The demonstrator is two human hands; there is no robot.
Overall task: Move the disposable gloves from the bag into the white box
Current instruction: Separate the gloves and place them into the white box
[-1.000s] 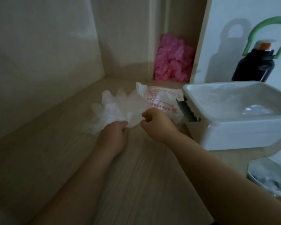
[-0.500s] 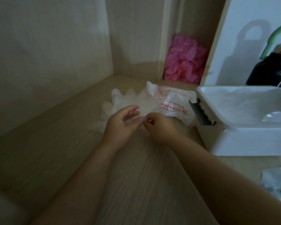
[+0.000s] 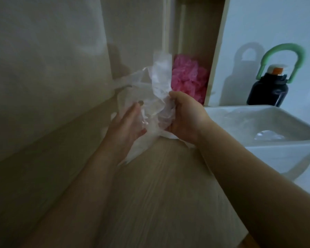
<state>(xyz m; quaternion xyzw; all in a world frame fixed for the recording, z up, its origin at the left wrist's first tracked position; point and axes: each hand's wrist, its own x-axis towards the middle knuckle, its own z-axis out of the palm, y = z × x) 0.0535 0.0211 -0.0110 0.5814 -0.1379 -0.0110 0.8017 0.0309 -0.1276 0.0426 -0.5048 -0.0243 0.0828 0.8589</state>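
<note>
The disposable gloves [image 3: 156, 97] are held up off the surface [image 3: 159, 194] as one crumpled, see-through bunch, between both hands and just left of the white box [image 3: 279, 144]. The right hand [image 3: 184, 117] is curled round the bunch's right side. The left hand [image 3: 127, 126] is laid against the other side, fingers straight and close together, nothing pinched. The bag cannot be made out for certain; a white scrap [image 3: 168, 136] under the right hand may be it.

The carry across to the box is judged to be the step in hand. The loose tail hanging below the hands would best be gathered first, so nothing is dragged along the surface or snagged on the near rim. The film looks light and slippery, so a firm squeeze from the right hand is called for, with support given from the left. The bunch should be lifted over the rim, not pushed against it, and let go low inside, where some clear film [image 3: 268, 136] is seen already.

Room is tight on the left, where a wall panel [image 3: 43, 68] stands close. A pink bundle [image 3: 188, 79] sits behind and a dark bottle [image 3: 268, 90] stands beyond the box; neither is judged to lie in the rightward path. The box top is open.
</note>
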